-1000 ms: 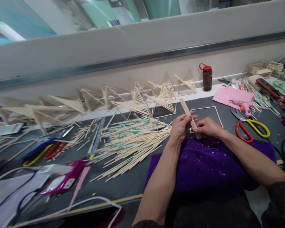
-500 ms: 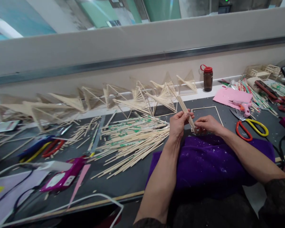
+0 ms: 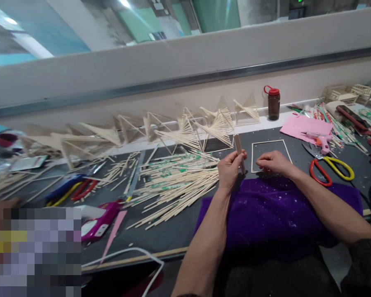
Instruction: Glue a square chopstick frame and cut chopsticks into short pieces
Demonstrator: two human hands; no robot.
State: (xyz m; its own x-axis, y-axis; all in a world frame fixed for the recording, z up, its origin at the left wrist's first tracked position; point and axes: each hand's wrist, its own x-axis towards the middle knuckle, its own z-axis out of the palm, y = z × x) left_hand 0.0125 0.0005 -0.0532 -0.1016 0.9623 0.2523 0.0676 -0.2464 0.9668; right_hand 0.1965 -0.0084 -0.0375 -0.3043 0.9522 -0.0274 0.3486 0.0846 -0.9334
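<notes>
My left hand (image 3: 230, 169) is closed round a small bundle of thin wooden sticks (image 3: 238, 148), which stands nearly upright above the purple cloth. To its right, my right hand (image 3: 272, 162) is apart from the bundle, its fingers curled together; whether they pinch something small is hidden. Beneath and behind that hand, a square frame of thin sticks (image 3: 267, 142) lies on the dark tabletop. A purple cloth (image 3: 275, 206) covers the table's front edge under both wrists. Left of my left hand, many loose wooden sticks (image 3: 179, 194) lie in a spread pile, some with green-printed wrapping.
Several stick models (image 3: 216, 130) line the wall. A brown bottle (image 3: 273, 106) stands behind. At right are a pink glue gun (image 3: 323, 142) and scissors (image 3: 330, 167); at left, pliers (image 3: 64, 192) and a magenta device (image 3: 103, 222). Another person's hand (image 3: 3, 204) shows at the far left edge.
The stick bundle in my left hand has turned from slanted to nearly upright. My right hand has come away from its lower end. Another person's hand has entered further at left.
</notes>
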